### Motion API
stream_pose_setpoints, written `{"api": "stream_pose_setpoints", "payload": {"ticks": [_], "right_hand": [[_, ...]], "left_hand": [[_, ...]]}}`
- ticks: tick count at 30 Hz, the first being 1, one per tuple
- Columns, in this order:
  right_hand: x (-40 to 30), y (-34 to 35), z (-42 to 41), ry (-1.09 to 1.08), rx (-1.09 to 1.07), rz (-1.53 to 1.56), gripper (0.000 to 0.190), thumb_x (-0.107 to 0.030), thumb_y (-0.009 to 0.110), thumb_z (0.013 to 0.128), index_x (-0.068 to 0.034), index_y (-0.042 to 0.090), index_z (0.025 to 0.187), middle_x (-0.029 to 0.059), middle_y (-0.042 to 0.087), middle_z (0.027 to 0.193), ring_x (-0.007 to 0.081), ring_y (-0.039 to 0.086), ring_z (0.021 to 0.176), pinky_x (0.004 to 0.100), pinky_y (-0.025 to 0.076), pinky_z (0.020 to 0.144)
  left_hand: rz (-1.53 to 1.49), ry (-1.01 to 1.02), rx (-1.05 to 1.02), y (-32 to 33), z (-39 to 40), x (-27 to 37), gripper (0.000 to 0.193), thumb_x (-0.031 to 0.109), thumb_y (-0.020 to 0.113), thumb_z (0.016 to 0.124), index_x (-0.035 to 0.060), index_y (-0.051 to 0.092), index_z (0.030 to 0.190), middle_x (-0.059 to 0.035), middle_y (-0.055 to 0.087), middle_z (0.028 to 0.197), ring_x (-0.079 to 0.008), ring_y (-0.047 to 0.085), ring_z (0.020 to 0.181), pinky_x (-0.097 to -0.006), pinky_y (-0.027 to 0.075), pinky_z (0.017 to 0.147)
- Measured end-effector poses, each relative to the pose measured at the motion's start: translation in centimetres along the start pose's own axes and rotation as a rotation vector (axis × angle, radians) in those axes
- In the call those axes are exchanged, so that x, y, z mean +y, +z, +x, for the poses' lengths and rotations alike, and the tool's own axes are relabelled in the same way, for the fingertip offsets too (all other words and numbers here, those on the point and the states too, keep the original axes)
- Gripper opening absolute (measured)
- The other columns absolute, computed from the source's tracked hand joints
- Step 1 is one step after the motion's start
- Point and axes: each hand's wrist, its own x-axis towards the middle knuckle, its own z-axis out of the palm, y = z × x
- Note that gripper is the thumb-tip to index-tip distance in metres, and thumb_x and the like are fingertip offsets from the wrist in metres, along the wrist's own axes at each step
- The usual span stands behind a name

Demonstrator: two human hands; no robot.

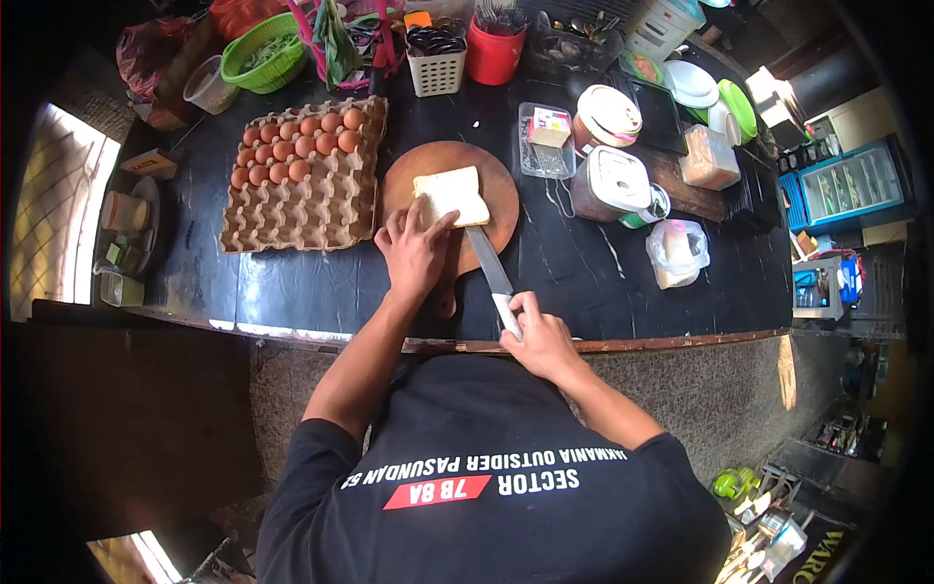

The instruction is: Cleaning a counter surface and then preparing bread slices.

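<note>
White sliced bread (454, 191) lies on a round wooden cutting board (500, 175) whose handle points towards me. The fingertips of my left hand (414, 244) rest on the bread's near left edge, with the fingers spread. My right hand (541, 332) grips the white handle of a long knife (490, 261). The blade slants up and left, and its tip meets the near edge of the bread; whether it lies under or against the bread I cannot tell.
A carton egg tray (321, 212) with brown eggs stands left of the board. On the right are lidded tubs (611, 182), a clear plastic box (547, 162) and a bagged item (677, 252). A cutlery basket (436, 69) and a red container (495, 55) stand behind.
</note>
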Motion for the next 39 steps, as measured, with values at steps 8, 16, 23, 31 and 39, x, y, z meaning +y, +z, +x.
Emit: {"api": "stream_pose_setpoints", "payload": {"ticks": [8,16,23,31,39], "right_hand": [[-4.3,-12.1,-3.2,0.146,-0.248,0.229,0.063,-0.017,0.07,0.092,-0.001,0.054,0.151,0.0143,0.071,0.071,0.02,0.067,0.06,0.0394,0.051,0.06],[-2.9,-5.1,1.9,-0.022,0.117,0.77,0.058,-0.005,0.055,0.107,0.004,0.043,0.162,0.0147,0.078,0.085,0.0148,0.073,0.064,0.0295,0.059,0.058],[-1.9,2.7,8.9,-0.009,0.276,0.552,0.035,-0.021,0.048,0.111,0.002,0.061,0.135,0.0048,0.067,0.068,0.0133,0.064,0.056,0.0328,0.05,0.053],[-1.9,3.5,10.3,0.052,0.289,0.314,0.032,-0.033,0.059,0.109,-0.005,0.063,0.123,0.0294,0.076,0.09,0.053,0.074,0.09,0.0598,0.057,0.079],[-3.5,4.2,10.2,0.042,0.242,0.145,0.074,-0.026,0.053,0.109,-0.021,0.018,0.174,0.0351,0.075,0.092,0.0574,0.072,0.088,0.0662,0.057,0.084]], "left_hand": [[-0.092,0.009,-0.03,-0.4,-0.9,-1.2,0.041,0.032,0.076,0.098,0.0373,0.075,0.138,-0.0098,0.053,0.162,-0.0378,0.046,0.144,-0.0575,0.032,0.116],[-0.282,-0.074,0.099,0.0,1.1,-1.4,0.021,0.024,0.079,0.098,0.0099,0.074,0.112,-0.0107,0.065,0.136,-0.0386,0.051,0.133,-0.054,0.039,0.111],[-0.379,-0.063,0.059,-0.3,1.9,-2.3,0.023,0.017,0.078,0.096,0.0052,0.069,0.113,-0.0153,0.068,0.117,-0.04,0.057,0.12,-0.0499,0.045,0.105],[-0.609,-0.029,0.019,-0.6,3.9,-2.2,0.059,0.018,0.077,0.094,0.0053,0.055,0.147,-0.0223,0.063,0.144,-0.0426,0.051,0.145,-0.0524,0.04,0.121],[-0.215,0.078,-0.098,1.8,4.4,-2.7,0.077,0.045,0.066,0.105,0.0069,0.04,0.167,-0.0172,0.038,0.175,-0.0359,0.031,0.164,-0.0567,0.021,0.134]]}}
